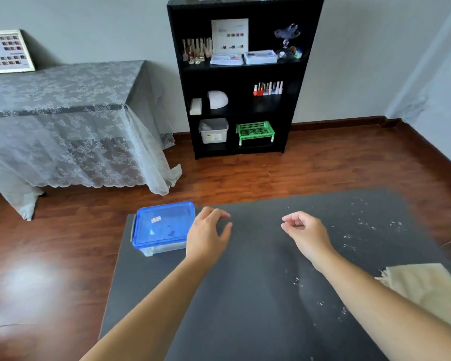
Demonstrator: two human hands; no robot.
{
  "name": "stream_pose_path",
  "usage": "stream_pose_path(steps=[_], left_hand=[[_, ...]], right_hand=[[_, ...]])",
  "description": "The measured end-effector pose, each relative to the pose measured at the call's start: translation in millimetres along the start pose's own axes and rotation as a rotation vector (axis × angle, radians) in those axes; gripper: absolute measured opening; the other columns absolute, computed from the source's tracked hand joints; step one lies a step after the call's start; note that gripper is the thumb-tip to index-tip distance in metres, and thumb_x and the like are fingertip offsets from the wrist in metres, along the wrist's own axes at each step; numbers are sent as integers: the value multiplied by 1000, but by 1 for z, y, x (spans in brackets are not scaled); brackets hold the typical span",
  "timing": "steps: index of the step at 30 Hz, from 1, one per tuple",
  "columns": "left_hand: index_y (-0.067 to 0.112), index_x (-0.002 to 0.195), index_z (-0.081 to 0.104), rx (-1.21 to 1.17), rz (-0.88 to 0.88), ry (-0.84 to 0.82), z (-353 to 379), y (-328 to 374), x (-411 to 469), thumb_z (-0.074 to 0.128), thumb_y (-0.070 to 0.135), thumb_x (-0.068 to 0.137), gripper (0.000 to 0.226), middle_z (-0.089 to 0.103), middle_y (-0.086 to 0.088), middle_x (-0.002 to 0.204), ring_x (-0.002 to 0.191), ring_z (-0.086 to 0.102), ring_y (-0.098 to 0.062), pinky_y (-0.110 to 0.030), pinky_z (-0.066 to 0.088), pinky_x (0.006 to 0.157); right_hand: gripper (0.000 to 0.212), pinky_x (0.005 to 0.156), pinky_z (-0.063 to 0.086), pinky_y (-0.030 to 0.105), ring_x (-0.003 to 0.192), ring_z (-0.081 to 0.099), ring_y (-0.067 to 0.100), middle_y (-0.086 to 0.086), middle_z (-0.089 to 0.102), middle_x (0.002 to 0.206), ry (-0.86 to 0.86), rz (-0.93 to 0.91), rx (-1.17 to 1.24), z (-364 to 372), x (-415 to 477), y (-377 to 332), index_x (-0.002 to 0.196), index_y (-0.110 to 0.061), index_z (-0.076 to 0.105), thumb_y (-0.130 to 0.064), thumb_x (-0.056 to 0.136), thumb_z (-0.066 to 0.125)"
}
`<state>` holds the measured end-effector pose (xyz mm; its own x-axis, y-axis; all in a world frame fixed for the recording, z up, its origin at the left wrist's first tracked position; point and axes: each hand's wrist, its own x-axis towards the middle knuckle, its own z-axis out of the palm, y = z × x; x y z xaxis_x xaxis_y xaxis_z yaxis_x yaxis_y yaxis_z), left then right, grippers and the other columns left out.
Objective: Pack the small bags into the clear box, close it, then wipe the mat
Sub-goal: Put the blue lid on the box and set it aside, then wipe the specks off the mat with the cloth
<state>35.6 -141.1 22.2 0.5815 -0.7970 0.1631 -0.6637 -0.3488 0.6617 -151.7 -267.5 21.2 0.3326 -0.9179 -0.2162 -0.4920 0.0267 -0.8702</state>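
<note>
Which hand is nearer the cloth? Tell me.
Right. The right hand hovers over the mat's middle, up and left of the cloth at the right edge. The left hand is farther, beside the box.

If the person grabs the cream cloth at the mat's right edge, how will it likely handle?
The cloth looks thin and lies flat with a frayed edge, so it will probably be floppy and light. On the dark mat it should drag rather than slide freely, likely bunching when pushed through the white specks.
</note>
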Motion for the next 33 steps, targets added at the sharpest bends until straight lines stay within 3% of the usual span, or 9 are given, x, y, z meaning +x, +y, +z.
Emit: stream_pose_path(steps=[6, 10, 12, 15, 18, 22, 27, 30, 33], left_hand=[[29, 124, 48, 117, 127, -423, 100, 66, -22, 58, 34, 85, 40, 47, 7, 124, 116, 45, -14, -30, 42, 92], [26, 139, 33, 273, 138, -550, 146, 96, -35, 53, 44, 88, 58, 38, 5, 138, 129, 35, -18, -32, 29, 104], [23, 142, 28, 319, 138, -564, 165, 106, -38, 49, 48, 89, 62, 35, 5, 142, 132, 31, -18, -33, 25, 108], [19, 144, 25, 361, 142, -562, 183, 118, -40, 44, 52, 90, 66, 31, 4, 148, 138, 25, -17, -33, 20, 112], [16, 144, 27, 398, 124, -567, 195, 124, -42, 39, 54, 91, 65, 31, 4, 150, 138, 27, -15, -32, 21, 112], [17, 137, 39, 434, 111, -502, 198, 130, -39, 38, 55, 91, 60, 44, 5, 139, 127, 41, -16, -31, 29, 106], [21, 133, 45, 424, 95, -453, 199, 129, -38, 45, 54, 89, 55, 48, 9, 134, 122, 47, -14, -30, 31, 102], [22, 134, 44, 427, 96, -480, 198, 126, -36, 47, 55, 88, 57, 47, 11, 137, 123, 48, -13, -29, 30, 104], [25, 136, 43, 427, 90, -496, 198, 124, -35, 45, 56, 88, 57, 45, 14, 139, 124, 47, -13, -28, 27, 107]], right_hand=[[16, 59, 39, 16, 74, 60, 12, -8, 67, 81, 188, 50, -68, -108, -16, 66, 80, -26, 67, -10, 83, 62], [16, 78, 42, 24, 96, 60, 18, -1, 66, 99, 206, 60, -253, -159, -36, 111, 94, -20, 66, -9, 84, 62], [22, 91, 43, 32, 107, 56, 21, 1, 64, 109, 210, 32, -416, -179, -49, 135, 105, -17, 65, -13, 84, 63], [35, 96, 43, 44, 114, 55, 30, 5, 62, 120, 192, -51, -625, -201, -63, 169, 116, -14, 63, -19, 82, 67], [49, 109, 34, 40, 134, 43, 24, 3, 48, 144, 50, -111, -810, -213, -72, 195, 133, -18, 53, -36, 87, 60], [64, 109, 23, 36, 136, 40, 22, 3, 43, 147, -27, -203, -951, -220, -76, 211, 139, -19, 46, -53, 86, 34], [66, 115, 0, 35, 146, -4, 12, -12, 5, 158, -54, -149, -942, -220, -63, 224, 148, -40, 9, -64, 86, 11], [69, 117, 12, 46, 147, 13, 24, -2, 15, 159, -20, -140, -1003, -223, -48, 217, 148, -36, 20, -66, 85, 15], [76, 118, 11, 49, 148, 3, 27, 3, 6, 161, -28, -105, -1068, -221, -21, 208, 150, -34, 6, -70, 83, 7]])
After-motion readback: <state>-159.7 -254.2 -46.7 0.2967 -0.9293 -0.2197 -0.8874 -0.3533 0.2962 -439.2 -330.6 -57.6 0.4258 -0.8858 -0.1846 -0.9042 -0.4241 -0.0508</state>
